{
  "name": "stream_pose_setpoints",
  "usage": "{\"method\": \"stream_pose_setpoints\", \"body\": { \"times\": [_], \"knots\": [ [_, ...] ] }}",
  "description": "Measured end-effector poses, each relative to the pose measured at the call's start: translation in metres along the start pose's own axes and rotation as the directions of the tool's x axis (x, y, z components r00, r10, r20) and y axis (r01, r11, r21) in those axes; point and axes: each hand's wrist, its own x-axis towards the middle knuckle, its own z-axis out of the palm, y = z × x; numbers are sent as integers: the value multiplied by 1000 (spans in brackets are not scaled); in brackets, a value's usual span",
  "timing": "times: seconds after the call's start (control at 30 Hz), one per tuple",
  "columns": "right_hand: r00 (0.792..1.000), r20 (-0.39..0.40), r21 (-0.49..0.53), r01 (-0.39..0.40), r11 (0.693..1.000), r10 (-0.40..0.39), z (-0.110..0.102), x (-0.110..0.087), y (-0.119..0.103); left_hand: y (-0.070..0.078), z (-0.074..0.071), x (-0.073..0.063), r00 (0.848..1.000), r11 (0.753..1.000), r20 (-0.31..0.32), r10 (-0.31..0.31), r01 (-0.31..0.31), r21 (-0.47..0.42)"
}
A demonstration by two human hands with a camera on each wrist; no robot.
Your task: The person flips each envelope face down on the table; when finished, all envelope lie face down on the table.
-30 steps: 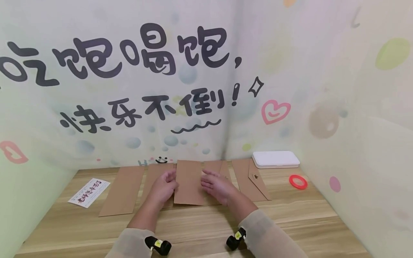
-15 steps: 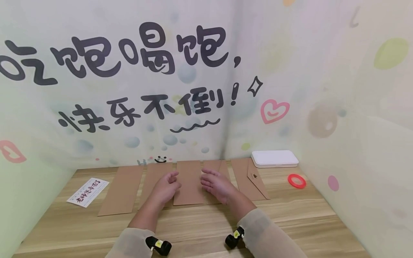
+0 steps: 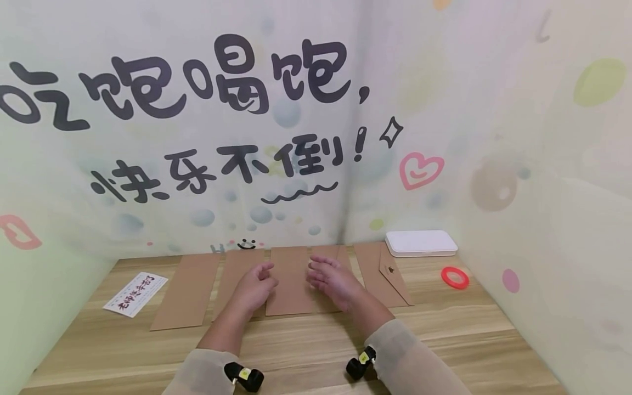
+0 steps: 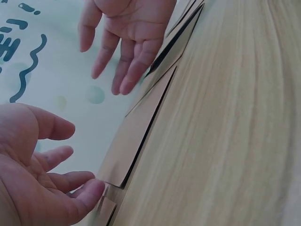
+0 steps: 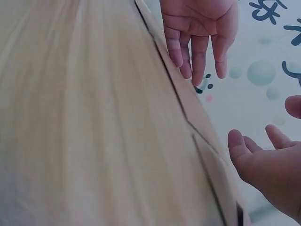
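Observation:
Several brown paper envelopes lie side by side in a row along the back of the table. My left hand hovers at the left edge of the middle envelope, fingers relaxed and parted, palm facing inward. Across from it, my right hand is held with loosely straight fingers at that envelope's right edge, overlapping the neighbouring envelope. Neither palm holds anything; the left wrist view shows both the left hand and the right hand with spread fingers. The rightmost envelope shows a pointed flap with a small dark print.
A white card with dark red handwriting lies at the left, beside the leftmost envelope. At the back right are a white flat case and a red ring, like a tape roll. A printed curtain rises behind the table.
The middle envelope, one second ago slightly raised between both hands, now lies flat in the row. My left fingers have let go of its edge and spread; the hands have otherwise hardly moved.

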Motion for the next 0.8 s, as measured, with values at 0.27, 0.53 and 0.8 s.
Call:
{"method": "stream_pose_setpoints", "body": {
  "times": [0.27, 0.53, 0.8],
  "knots": [
    [999, -46, -3, 22, 1000, -22, -12, -9, -22, 9, 27, -4, 998, 989, -7, 66, -66, -135],
    [997, -72, -30, 15, 999, -17, -41, -23, -22, 19, 63, -8, 997, 982, 17, 71, -67, -175],
    [995, -92, -51, 30, 998, -34, -74, -35, -24, 28, 88, -7, 994, 974, 42, 98, -87, -209]
  ]
}}
